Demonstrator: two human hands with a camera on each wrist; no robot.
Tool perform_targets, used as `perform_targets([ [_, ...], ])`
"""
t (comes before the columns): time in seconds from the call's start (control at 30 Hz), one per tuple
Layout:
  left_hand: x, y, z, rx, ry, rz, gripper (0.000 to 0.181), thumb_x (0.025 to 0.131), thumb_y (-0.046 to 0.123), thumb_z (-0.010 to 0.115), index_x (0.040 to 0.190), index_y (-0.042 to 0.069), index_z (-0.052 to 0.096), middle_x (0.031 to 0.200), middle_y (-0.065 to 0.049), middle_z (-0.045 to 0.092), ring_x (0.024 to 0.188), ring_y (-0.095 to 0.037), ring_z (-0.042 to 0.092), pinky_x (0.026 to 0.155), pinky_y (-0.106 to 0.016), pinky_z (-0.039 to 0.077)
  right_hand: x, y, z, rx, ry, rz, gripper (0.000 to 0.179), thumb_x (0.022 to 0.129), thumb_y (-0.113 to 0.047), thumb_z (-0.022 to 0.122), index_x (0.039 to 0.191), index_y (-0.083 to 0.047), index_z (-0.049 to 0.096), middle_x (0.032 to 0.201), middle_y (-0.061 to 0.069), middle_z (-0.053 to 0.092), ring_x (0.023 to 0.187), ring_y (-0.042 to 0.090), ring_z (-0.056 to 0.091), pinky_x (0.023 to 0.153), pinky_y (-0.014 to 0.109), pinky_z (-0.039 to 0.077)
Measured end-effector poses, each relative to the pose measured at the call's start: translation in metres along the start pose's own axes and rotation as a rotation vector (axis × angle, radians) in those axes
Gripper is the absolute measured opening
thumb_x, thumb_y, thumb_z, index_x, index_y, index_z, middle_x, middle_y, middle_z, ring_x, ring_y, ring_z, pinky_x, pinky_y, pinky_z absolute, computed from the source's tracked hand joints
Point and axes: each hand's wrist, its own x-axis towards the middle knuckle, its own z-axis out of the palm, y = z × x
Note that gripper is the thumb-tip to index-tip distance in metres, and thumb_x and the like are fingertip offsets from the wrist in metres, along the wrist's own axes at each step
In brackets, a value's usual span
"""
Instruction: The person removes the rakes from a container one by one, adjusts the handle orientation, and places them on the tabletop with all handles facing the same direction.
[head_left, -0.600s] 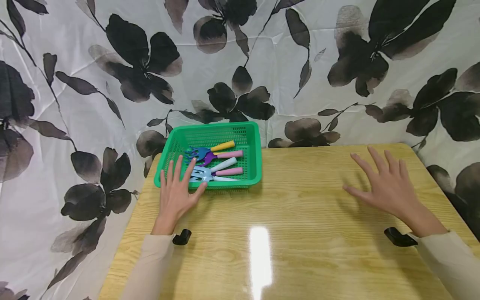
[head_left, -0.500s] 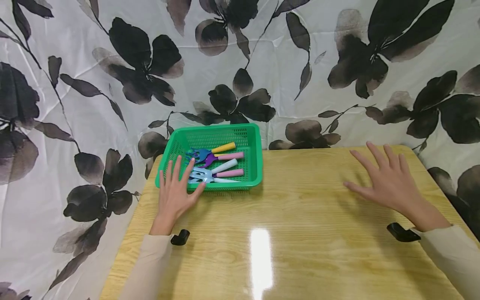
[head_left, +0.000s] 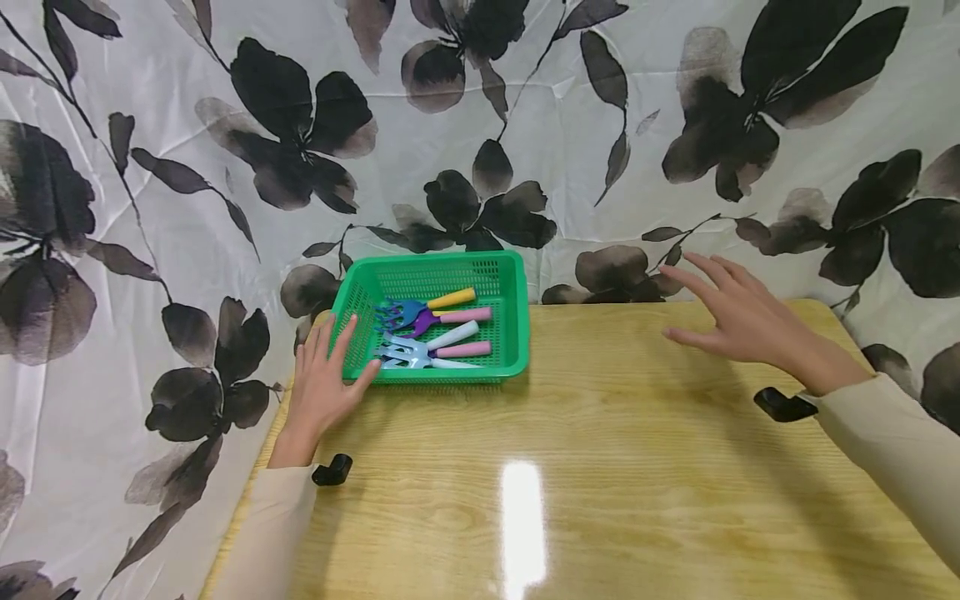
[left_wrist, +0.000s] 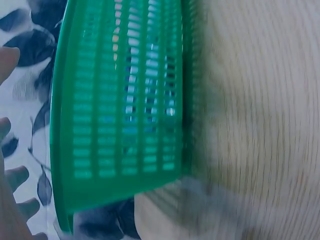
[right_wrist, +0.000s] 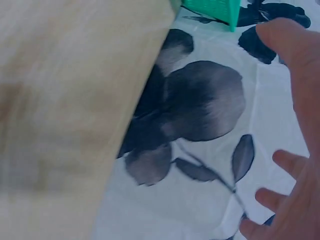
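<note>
A green plastic basket (head_left: 517,321) sits at the table's far left, by the patterned cloth. Several small plastic forks lie in it: a blue fork (head_left: 405,312) with a yellow handle, a purple fork (head_left: 423,322) with a pink handle, and a light blue fork (head_left: 408,352) with a pale handle. My left hand (head_left: 318,392) is spread at the basket's near left corner; whether it touches the rim I cannot tell. Over the far right of the table hovers my right hand (head_left: 742,321), fingers extended and holding nothing. The left wrist view shows the basket's slotted side wall (left_wrist: 120,115) close by.
The pale wooden table (head_left: 600,450) fills the lower part of the head view, with a bright light reflection near its front. Behind it hangs a white cloth (head_left: 585,158) with dark flowers, which also runs down the left side.
My right hand has risen toward the cloth and turned leftward. My left hand has shifted left, away from the forks. Basket and forks stay in place on the table.
</note>
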Motion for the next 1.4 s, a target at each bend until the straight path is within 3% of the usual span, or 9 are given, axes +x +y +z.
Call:
perform_targets([
  [0.2,-0.005,-0.02,-0.004,-0.076,-0.022,-0.047,0.082,0.099,0.053,0.061,0.165,0.023,0.024,0.17,-0.017,0.016,0.152,-0.046,0.019,0.114,-0.071,0.02,0.043,-0.014,-0.009,0.095,-0.093,-0.052,0.09,0.088,-0.041,0.082,0.162,-0.025,0.033,0.163,0.024,0.027,0.14,0.057,0.03,0.103,0.077,0.025],
  [0.43,-0.016,-0.037,0.001,-0.264,-0.076,-0.178,0.084,0.102,0.047,0.061,0.167,0.02,0.016,0.17,-0.021,0.008,0.153,-0.048,0.015,0.112,-0.073,0.021,0.094,-0.037,-0.012,0.136,-0.156,-0.084,0.082,0.092,-0.041,0.078,0.16,-0.021,0.037,0.162,0.024,0.029,0.142,0.055,0.031,0.105,0.075,0.028],
  [0.57,-0.022,-0.042,0.006,-0.357,-0.069,-0.227,0.084,0.103,0.047,0.06,0.167,0.019,0.014,0.169,-0.019,0.014,0.153,-0.045,0.019,0.114,-0.07,0.025,0.121,-0.054,-0.011,0.153,-0.196,-0.095,0.078,0.094,-0.04,0.076,0.159,-0.019,0.039,0.163,0.023,0.029,0.146,0.051,0.027,0.11,0.073,0.026],
  [0.8,-0.027,-0.046,0.016,-0.529,-0.075,-0.296,0.082,0.105,0.046,0.057,0.167,0.024,0.009,0.162,-0.024,0.031,0.145,-0.044,0.038,0.111,-0.062,0.037,0.168,-0.084,0.007,0.217,-0.265,-0.148,0.074,0.095,-0.041,0.074,0.158,-0.019,0.042,0.16,0.018,0.037,0.145,0.042,0.034,0.113,0.065,0.031],
  [0.97,-0.028,-0.045,0.022,-0.648,-0.048,-0.342,0.082,0.104,0.044,0.06,0.166,0.03,0.009,0.164,-0.021,0.029,0.145,-0.043,0.039,0.112,-0.059,0.037,0.198,-0.107,0.025,0.296,-0.337,-0.171,0.076,0.093,-0.045,0.075,0.158,-0.023,0.041,0.158,0.009,0.043,0.144,0.034,0.039,0.113,0.06,0.035],
  [1.1,-0.027,-0.045,0.031,-0.805,-0.009,-0.364,0.079,0.104,0.033,0.063,0.165,0.029,0.013,0.164,-0.018,0.029,0.145,-0.038,0.04,0.11,-0.043,0.043,0.219,-0.132,0.042,0.35,-0.433,-0.199,0.08,0.093,-0.045,0.076,0.159,-0.025,0.037,0.153,0.011,0.049,0.138,0.033,0.047,0.111,0.058,0.039],
  [1.27,-0.025,-0.046,0.044,-0.973,0.044,-0.355,0.074,0.105,0.017,0.061,0.164,0.022,0.017,0.163,-0.019,0.026,0.144,-0.04,0.039,0.093,-0.015,0.047,0.239,-0.161,0.066,0.405,-0.606,-0.225,0.08,0.092,-0.045,0.077,0.159,-0.029,0.034,0.143,0.012,0.057,0.126,0.032,0.059,0.106,0.052,0.044],
  [1.4,-0.024,-0.047,0.049,-1.011,0.08,-0.352,0.07,0.105,0.013,0.06,0.162,0.02,0.02,0.162,-0.017,0.026,0.142,-0.039,0.04,0.091,-0.012,0.046,0.251,-0.178,0.089,0.463,-0.756,-0.207,0.079,0.091,-0.045,0.078,0.156,-0.036,0.034,0.142,0.011,0.058,0.122,0.031,0.06,0.101,0.049,0.048],
])
